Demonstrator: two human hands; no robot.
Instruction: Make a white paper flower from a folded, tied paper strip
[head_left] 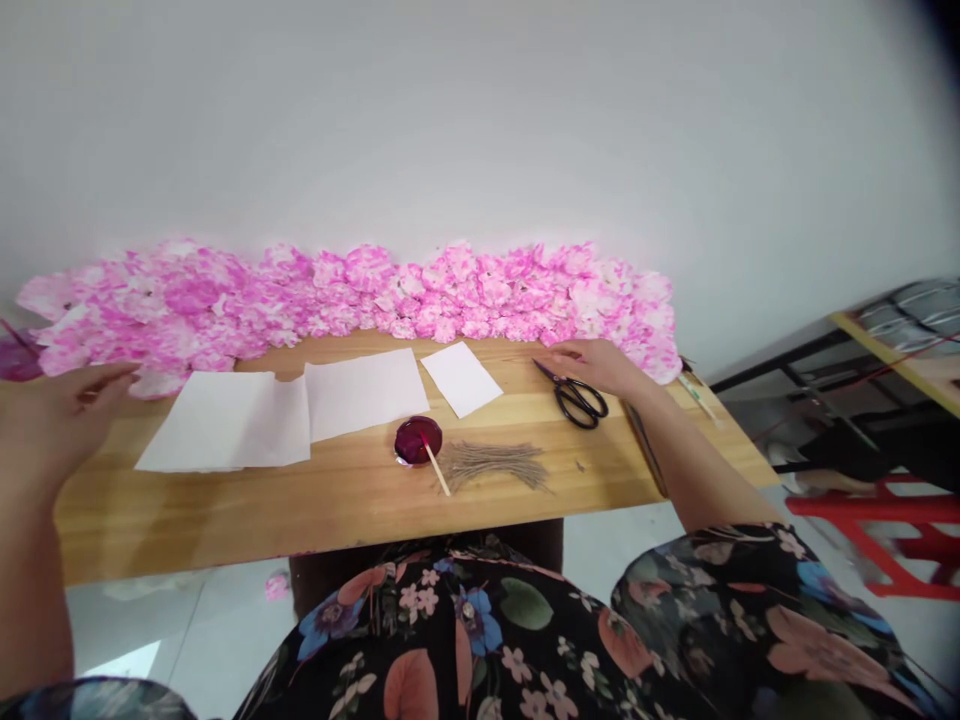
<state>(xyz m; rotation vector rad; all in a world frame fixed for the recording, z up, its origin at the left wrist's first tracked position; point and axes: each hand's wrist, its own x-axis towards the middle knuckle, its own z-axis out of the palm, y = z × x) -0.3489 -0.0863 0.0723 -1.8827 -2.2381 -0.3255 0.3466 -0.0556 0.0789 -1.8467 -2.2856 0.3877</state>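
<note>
At the left end of the table my left hand (97,395) is beside a pile of pink and white paper flowers (202,290), its fingers loosely stretched and nothing visible in them. White paper sheets (232,420) lie just right of it. On the right, my right hand (596,362) is beside the blades of black-handled scissors (577,402), fingers apart and slightly bent. I cannot tell whether it touches the blades. A smaller white paper (461,378) lies left of the scissors. Closer to me are a bowl of dark red liquid (409,445) and a bundle of thin brown stems (495,462).
The wooden table (315,510) ends at my body. A pale stick (437,468) leans out of the bowl. A dark, narrow strip (645,450) lies under my right forearm. A red plastic stool (885,530) and a metal-framed rack (795,380) stand at right.
</note>
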